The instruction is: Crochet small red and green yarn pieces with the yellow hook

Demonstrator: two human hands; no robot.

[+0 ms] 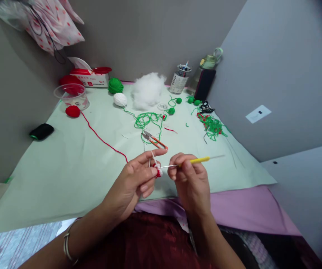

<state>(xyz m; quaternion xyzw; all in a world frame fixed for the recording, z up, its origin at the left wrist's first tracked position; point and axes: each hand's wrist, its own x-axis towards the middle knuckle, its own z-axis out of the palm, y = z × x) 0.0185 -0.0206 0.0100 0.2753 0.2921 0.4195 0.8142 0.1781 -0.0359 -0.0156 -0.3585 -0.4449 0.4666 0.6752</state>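
Between the thumb and fingers of my left hand (138,173) is a small red and white crochet piece (158,171). White yarn (153,157) runs from it up over my raised left index finger. My right hand (190,175) grips a crochet hook (198,160) by its yellow handle, and the thin metal tip reaches into the piece. Red yarn (102,139) trails across the cloth from a red ball (73,111) toward my left hand. Just beyond my fingers lie orange-handled thread snips (155,140), blades apart.
A tangle of green yarn (146,120) lies behind the snips, with white stuffing (149,90) farther back. Yarn scraps (213,127) are heaped at right, near a phone (205,84) leaning on a bottle. A clear plastic tub (79,101) and tissue box (93,79) stand back left.
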